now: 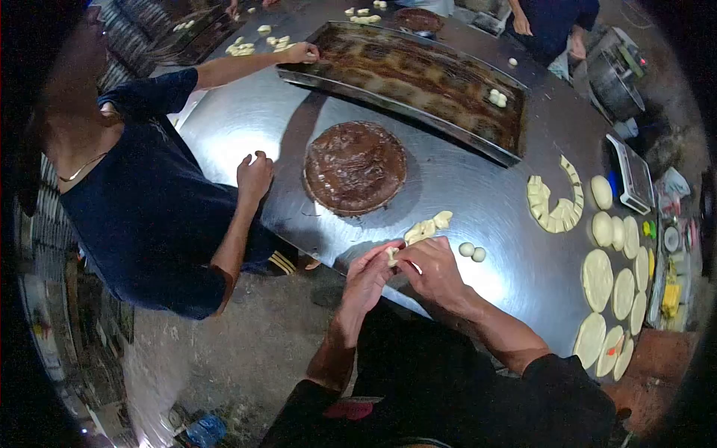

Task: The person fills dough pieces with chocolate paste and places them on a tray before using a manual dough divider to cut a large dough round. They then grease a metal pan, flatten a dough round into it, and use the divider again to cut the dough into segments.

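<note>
Dark brown paste, heaped in a broad, glossy round mound (355, 168), sits on a grey brushed-metal table (455, 175). On the mound's near side, slightly to its right, a small piece of pale cream dough (392, 256) is up at the fingertips of both hands. The left hand (366, 272) has it held from one side, fingers curled close; the right hand (437, 269) meets it with thumb and fingers brought together in a narrow pinch. The fingers cover most of the piece, so I cannot tell whether any brown paste is inside it.

Between the mound and the right hand lies a lumpy pale dough strip (427, 227), just beyond the knuckles. Two smooth, whitish round dough balls (472, 252) rest together to the right of that, and farther right of the mound is a cut, open ring of cream dough (556, 213). Beyond the mound stands a long, dark-stained metal tray (418, 82), and to the mound's left another person's hand (255, 177) hangs near the table edge.

As I judge it, too hard a pinch could tear the soft dough or leave it thin at one spot, and uneven pressure from the two hands could leave a seam gaping. A careless sweep of the right hand might drag the nearby strip or roll the two balls.
</note>
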`<state>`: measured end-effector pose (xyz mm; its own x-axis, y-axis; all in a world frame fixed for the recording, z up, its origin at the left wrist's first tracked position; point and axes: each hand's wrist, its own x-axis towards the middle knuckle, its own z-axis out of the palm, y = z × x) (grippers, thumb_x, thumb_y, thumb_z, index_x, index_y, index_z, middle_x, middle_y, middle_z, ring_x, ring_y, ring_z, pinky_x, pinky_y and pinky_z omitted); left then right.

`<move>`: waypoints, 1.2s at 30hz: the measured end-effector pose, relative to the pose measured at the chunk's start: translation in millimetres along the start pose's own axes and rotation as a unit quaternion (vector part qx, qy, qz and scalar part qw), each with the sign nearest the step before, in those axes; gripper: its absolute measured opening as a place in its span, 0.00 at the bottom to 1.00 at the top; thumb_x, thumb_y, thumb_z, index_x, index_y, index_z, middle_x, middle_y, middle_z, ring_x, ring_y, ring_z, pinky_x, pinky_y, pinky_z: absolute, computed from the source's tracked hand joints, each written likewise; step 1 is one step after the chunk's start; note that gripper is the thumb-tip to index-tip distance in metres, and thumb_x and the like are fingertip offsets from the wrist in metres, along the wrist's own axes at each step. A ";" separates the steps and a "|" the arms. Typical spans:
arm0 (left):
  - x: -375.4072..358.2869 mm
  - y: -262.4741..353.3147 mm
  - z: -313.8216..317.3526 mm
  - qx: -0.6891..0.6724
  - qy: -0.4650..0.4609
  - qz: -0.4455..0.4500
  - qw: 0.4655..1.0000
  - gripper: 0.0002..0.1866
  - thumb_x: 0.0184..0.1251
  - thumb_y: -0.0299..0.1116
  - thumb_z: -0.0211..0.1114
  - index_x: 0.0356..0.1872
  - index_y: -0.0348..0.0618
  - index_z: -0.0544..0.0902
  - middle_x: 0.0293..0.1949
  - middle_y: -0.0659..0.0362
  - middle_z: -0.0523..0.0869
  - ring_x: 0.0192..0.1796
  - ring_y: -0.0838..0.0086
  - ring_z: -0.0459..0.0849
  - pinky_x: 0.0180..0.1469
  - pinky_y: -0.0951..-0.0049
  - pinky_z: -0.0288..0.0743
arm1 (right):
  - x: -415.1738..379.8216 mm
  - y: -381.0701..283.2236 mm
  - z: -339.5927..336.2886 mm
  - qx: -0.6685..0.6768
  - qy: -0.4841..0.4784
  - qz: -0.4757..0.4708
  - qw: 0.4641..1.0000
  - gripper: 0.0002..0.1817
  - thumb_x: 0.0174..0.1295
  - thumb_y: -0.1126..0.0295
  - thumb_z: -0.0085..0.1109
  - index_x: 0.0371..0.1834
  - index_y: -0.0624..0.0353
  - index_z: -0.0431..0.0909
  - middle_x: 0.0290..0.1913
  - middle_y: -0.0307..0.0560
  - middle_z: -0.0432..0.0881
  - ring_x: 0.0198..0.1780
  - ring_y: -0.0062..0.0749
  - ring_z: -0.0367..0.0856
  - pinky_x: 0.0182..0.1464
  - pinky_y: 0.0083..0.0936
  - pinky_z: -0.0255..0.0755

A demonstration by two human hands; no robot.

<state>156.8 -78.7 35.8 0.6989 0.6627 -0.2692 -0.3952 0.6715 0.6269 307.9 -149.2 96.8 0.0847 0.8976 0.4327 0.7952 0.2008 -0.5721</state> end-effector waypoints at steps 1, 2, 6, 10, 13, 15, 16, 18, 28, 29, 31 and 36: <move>1.0 -0.2 1.4 0.007 -0.027 0.002 1.000 0.18 0.73 0.31 0.55 0.57 0.28 0.74 0.53 0.51 0.81 0.51 0.69 0.82 0.53 0.68 0.78 | -1.2 3.2 -2.9 0.000 -0.037 -0.001 0.999 0.11 0.52 0.71 0.65 0.40 0.56 0.80 0.35 0.41 0.80 0.38 0.37 0.78 0.44 0.35 0.64; 2.2 -0.5 2.5 0.018 -0.022 -0.017 0.999 0.19 0.73 0.32 0.55 0.57 0.27 0.74 0.51 0.50 0.82 0.50 0.67 0.82 0.54 0.65 0.77 | -2.7 3.7 -7.5 -0.007 -0.047 0.019 0.999 0.12 0.51 0.71 0.66 0.39 0.55 0.80 0.36 0.40 0.80 0.37 0.36 0.77 0.43 0.34 0.62; 20.7 -9.4 1.7 0.060 -0.097 -0.100 0.988 0.18 0.70 0.30 0.58 0.56 0.26 0.74 0.49 0.48 0.82 0.50 0.66 0.83 0.53 0.66 0.78 | -8.1 -2.0 -35.4 -0.022 0.014 0.034 0.999 0.09 0.50 0.70 0.67 0.35 0.54 0.80 0.32 0.42 0.78 0.37 0.35 0.77 0.45 0.35 0.61; 21.2 -44.2 37.3 0.107 -0.092 -0.193 0.971 0.21 0.68 0.29 0.61 0.60 0.34 0.73 0.52 0.50 0.81 0.52 0.70 0.82 0.54 0.69 0.79 | -65.8 31.3 -44.5 -0.061 0.050 0.051 0.996 0.08 0.47 0.72 0.66 0.32 0.54 0.80 0.28 0.43 0.77 0.36 0.39 0.76 0.44 0.39 0.63; 13.2 -111.1 49.7 0.191 -0.123 -0.208 0.951 0.27 0.68 0.33 0.62 0.65 0.33 0.68 0.59 0.50 0.77 0.53 0.67 0.81 0.55 0.69 0.77 | -111.9 42.6 -80.4 -0.176 0.034 0.172 0.969 0.08 0.47 0.73 0.66 0.28 0.50 0.78 0.26 0.40 0.76 0.34 0.38 0.76 0.42 0.37 0.62; 11.9 -120.7 59.1 0.547 -0.108 -0.042 0.829 0.23 0.67 0.34 0.64 0.61 0.38 0.74 0.52 0.50 0.82 0.45 0.69 0.84 0.48 0.72 0.79 | -177.1 86.2 -68.5 -0.270 0.121 0.196 0.935 0.09 0.49 0.72 0.65 0.33 0.50 0.78 0.31 0.40 0.77 0.40 0.39 0.77 0.48 0.39 0.63; 16.6 -123.4 45.7 0.627 -0.070 -0.038 0.775 0.18 0.66 0.31 0.64 0.56 0.40 0.78 0.46 0.51 0.86 0.42 0.70 0.84 0.45 0.72 0.80 | -199.1 92.0 -62.0 -0.276 0.124 0.211 0.929 0.09 0.49 0.72 0.65 0.33 0.50 0.78 0.31 0.40 0.77 0.40 0.39 0.77 0.48 0.39 0.63; 13.6 -99.2 51.7 0.584 0.072 0.051 0.807 0.15 0.61 0.36 0.66 0.47 0.40 0.82 0.33 0.52 0.85 0.31 0.65 0.84 0.37 0.67 0.79 | -240.7 89.8 -59.3 -0.345 0.066 0.183 0.918 0.05 0.51 0.71 0.63 0.30 0.54 0.77 0.35 0.40 0.78 0.48 0.39 0.77 0.55 0.45 0.63; 88.9 -116.0 -24.5 0.777 0.187 0.238 0.552 0.20 0.56 0.47 0.68 0.21 0.41 0.74 0.21 0.50 0.79 0.28 0.58 0.83 0.30 0.62 0.75 | -236.8 109.8 -50.2 -0.157 0.076 0.161 0.971 0.05 0.55 0.73 0.57 0.34 0.57 0.80 0.35 0.47 0.79 0.43 0.42 0.75 0.48 0.39 0.66; 91.8 -112.0 -24.1 0.736 0.178 0.231 0.611 0.19 0.56 0.45 0.68 0.21 0.40 0.73 0.22 0.49 0.79 0.28 0.59 0.83 0.31 0.62 0.76 | -254.7 129.0 -53.7 -0.174 0.064 0.103 0.977 0.05 0.56 0.72 0.57 0.34 0.56 0.80 0.36 0.46 0.79 0.44 0.40 0.74 0.47 0.39 0.65; 89.8 -118.2 -40.9 0.668 0.196 0.230 0.681 0.13 0.55 0.34 0.68 0.28 0.38 0.73 0.23 0.49 0.80 0.26 0.62 0.83 0.29 0.64 0.78 | -249.2 144.5 -77.5 -0.202 0.025 0.164 0.965 0.04 0.57 0.73 0.56 0.34 0.56 0.80 0.36 0.44 0.78 0.42 0.39 0.74 0.45 0.38 0.65; 39.5 -118.4 -33.2 0.280 0.130 0.026 0.951 0.22 0.52 0.21 0.68 0.47 0.32 0.67 0.27 0.51 0.80 0.25 0.70 0.80 0.25 0.70 0.79 | -203.2 141.0 -35.6 -0.081 0.098 0.164 0.978 0.05 0.55 0.76 0.55 0.34 0.59 0.78 0.35 0.52 0.78 0.42 0.49 0.74 0.48 0.41 0.66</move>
<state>211.5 -121.0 -73.3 0.4864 0.7992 -0.3532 0.0057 0.4013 0.9159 424.2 -317.3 -46.9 0.4512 0.8081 0.3787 0.7897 -0.1638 -0.5913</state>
